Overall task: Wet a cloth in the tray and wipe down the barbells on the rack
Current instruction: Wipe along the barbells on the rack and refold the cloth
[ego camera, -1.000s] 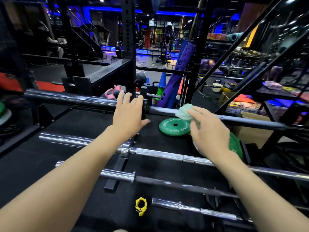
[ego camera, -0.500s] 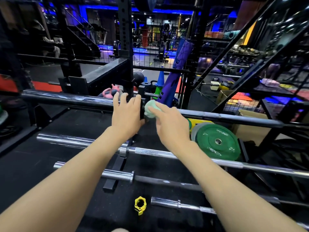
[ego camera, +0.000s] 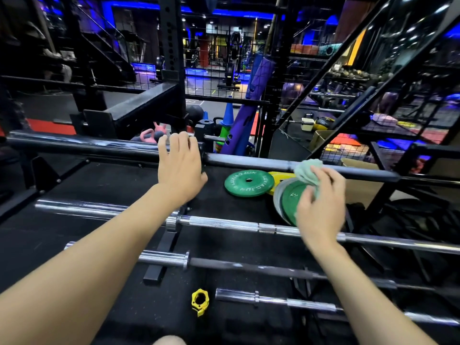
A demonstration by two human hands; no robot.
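The farthest barbell (ego camera: 249, 161) lies across the black rack, dark and shiny. My left hand (ego camera: 180, 168) grips its thick sleeve near the collar, fingers curled over the top. My right hand (ego camera: 321, 197) holds a bunched pale green cloth (ego camera: 307, 171) against the same bar's thinner shaft, well to the right of the left hand. Nearer to me lie a chrome barbell (ego camera: 224, 224), a dark-shafted barbell (ego camera: 249, 267) and a short chrome bar (ego camera: 273, 298). No tray is in view.
Green weight plates (ego camera: 249, 183) and a yellow one lie on the black mat behind the chrome bar. A yellow barbell collar (ego camera: 200, 301) sits on the mat near me. A black rack upright (ego camera: 171, 58), wire mesh, a purple mat roll (ego camera: 249, 108) and slanted frame bars stand beyond.
My right hand slid the cloth along the far bar: first left until it met my left hand, then back to the right. My left hand kept its hold.
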